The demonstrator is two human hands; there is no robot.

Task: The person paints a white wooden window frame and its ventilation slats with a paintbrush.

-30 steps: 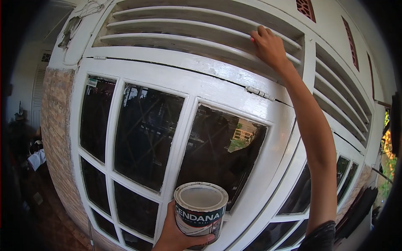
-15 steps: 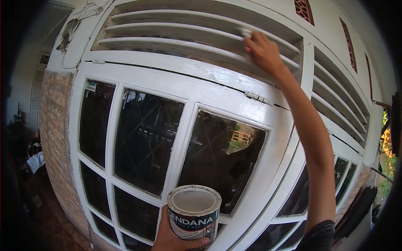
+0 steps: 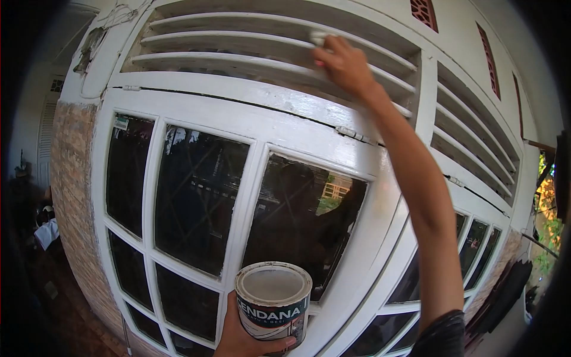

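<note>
Slats of white-painted wood (image 3: 184, 56), long axis running side to side, lie right at the person's raised right hand (image 3: 345, 64), which is closed around a small, blurred whitish object (image 3: 319, 38); contact is unclear. Well below the slats, the left hand (image 3: 239, 336) grips a round, dark-labelled can (image 3: 270, 324), open-topped, pale inside, its fill level unclear.

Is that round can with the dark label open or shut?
Open. The round, dark-labelled can has no lid on; its pale inside shows at the top.
</note>
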